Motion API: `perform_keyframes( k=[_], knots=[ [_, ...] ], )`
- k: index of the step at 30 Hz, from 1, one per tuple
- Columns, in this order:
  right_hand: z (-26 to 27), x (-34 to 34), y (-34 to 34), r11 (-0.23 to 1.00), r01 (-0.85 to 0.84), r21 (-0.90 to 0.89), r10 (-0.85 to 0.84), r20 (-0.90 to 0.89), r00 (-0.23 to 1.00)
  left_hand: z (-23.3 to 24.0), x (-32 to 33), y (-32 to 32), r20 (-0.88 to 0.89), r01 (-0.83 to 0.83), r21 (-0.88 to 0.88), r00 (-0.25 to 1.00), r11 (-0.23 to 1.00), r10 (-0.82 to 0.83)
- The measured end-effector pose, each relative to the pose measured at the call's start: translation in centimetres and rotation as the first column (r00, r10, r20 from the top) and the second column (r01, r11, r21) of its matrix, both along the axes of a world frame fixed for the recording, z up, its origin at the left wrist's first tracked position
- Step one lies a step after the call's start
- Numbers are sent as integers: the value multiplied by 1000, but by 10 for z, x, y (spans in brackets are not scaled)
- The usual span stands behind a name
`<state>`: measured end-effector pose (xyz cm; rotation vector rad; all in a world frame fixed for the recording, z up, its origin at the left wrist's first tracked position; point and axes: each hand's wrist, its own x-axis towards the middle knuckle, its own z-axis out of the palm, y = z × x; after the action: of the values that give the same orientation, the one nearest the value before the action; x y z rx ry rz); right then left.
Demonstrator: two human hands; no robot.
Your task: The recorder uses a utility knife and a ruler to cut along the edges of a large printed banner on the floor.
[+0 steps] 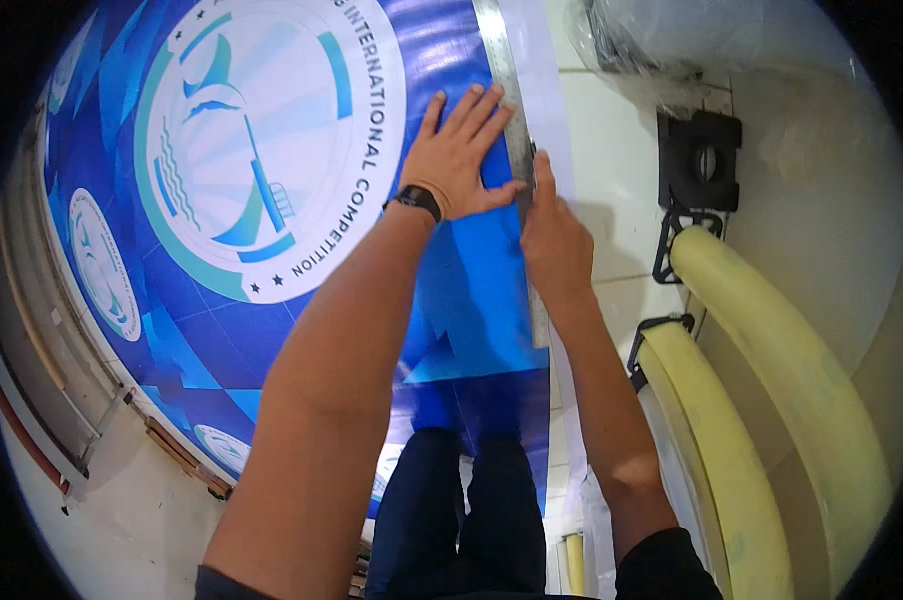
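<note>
A large printed vinyl banner (481, 300), mostly blue with round white emblems, lies spread on the tiled floor before me. Along its right edge runs a long metal ruler (539, 319). My left hand (462, 154), with a dark watch at the wrist, presses flat with spread fingers on the banner and the ruler's left side; the thumb rests on the ruler. Against the ruler's right side, my right hand (556, 236) grips a small dark tool (534, 148), of which only the tip shows past the forefinger. The fingers hide the rest of it, so its kind is unclear.
Two long rolls in yellow wrapping (781, 337) lie at the right, with black plastic end pieces (699, 161) near them. Clear plastic wrap (691, 37) is at the top right. Wooden strips (185, 457) and long bars lie past the banner's left edge.
</note>
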<state>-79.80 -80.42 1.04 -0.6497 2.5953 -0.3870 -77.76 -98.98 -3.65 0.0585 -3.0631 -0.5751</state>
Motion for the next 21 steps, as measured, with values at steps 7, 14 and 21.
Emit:
perform_keyframes(
  k=[7,14,21],
  knots=[
    [2,131,123,994,-19,112,17,13,1000,-7,0,3,-54,-3,-77,999,997,-1],
    [37,258,229,951,-13,308,-56,214,975,3,1,2,78,23,-57,997,998,-18],
    [36,226,208,769,636,-70,-615,194,764,4,-3,7,73,19,-90,997,996,-12]
  ],
)
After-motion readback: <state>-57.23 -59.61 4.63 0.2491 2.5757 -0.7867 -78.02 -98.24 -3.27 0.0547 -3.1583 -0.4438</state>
